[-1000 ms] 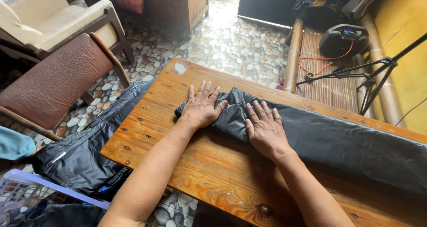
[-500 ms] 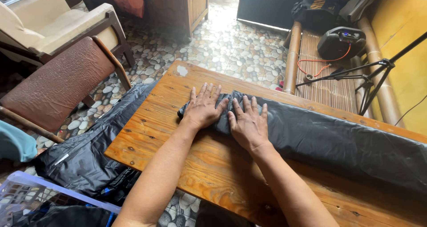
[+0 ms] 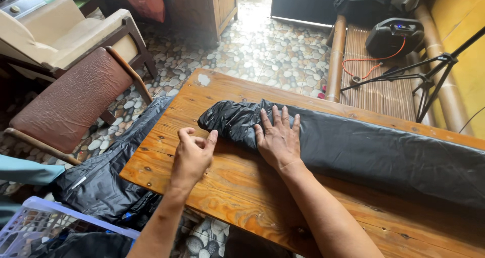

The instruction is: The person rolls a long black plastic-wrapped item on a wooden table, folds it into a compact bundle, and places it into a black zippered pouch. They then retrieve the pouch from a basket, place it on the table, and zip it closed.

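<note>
At the far left a white plastic basket (image 3: 30, 222) sits low on the pebble floor, and just beside it a heap of black plastic (image 3: 101, 182) hangs off the table's left edge. Above these stand a brown padded chair (image 3: 70, 101) and a cream armchair (image 3: 55, 33).

The left hand (image 3: 192, 154) rests on the bare wooden table (image 3: 237, 187), near its left end. Its fingers are curled loosely inward, thumb out toward the right, gripping nothing; it lies just beside the rolled black plastic sheet (image 3: 353, 152) without touching it. The forearm comes up from the bottom edge.

The right hand (image 3: 277, 139) lies flat on the sheet near its crumpled left end, palm down, fingers straight and slightly fanned, pointing away from the person. The sheet runs as a long flattened roll across the table to the right edge.

Beyond the table, on the right, a bamboo bench (image 3: 384, 86) carries a black speaker (image 3: 396, 35) with an orange cord (image 3: 369, 63), and a black tripod (image 3: 429, 71) leans over it.
</note>
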